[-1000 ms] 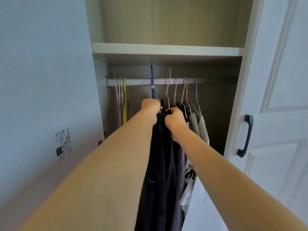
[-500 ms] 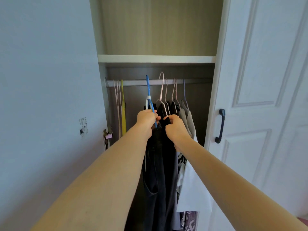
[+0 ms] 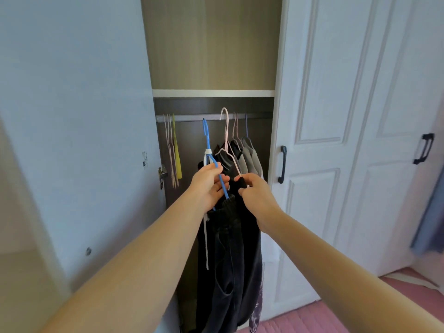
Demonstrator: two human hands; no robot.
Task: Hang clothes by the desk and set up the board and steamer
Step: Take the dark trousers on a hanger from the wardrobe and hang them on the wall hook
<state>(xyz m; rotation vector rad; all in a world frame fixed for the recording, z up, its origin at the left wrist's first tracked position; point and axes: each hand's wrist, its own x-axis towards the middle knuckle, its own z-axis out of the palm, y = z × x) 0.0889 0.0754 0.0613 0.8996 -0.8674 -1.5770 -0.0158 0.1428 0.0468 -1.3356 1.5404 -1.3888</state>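
The left hand point(image 3: 209, 183) grips the thin blue hanger point(image 3: 208, 145), its fingers curled around the slanted wire below the white band at the neck. The right hand point(image 3: 254, 191) pinches black cloth at the shoulder of the pale pink hanger point(image 3: 225, 138). Both hooks are off the rail point(image 3: 192, 117), the pink one just in front of it and the blue one a little lower. The dark clothes point(image 3: 228, 248) hang down from these two hangers between the two forearms; the cloth looks heavy and folded, and a white cord point(image 3: 206, 241) falls along its left side.

Behind them about three more hangers with grey and black garments point(image 3: 249, 157) hang on the metal rail in the wardrobe. At the left end of the rail hang bare thin hangers point(image 3: 169, 150), pink ones and one yellow; the pink ones are too close together to count. A flat white shelf point(image 3: 213, 93) lies above the rail. At the right side stand two white panelled doors point(image 3: 336, 92), each with one black curved handle point(image 3: 283, 164). The floor point(image 3: 336, 316) is pink.
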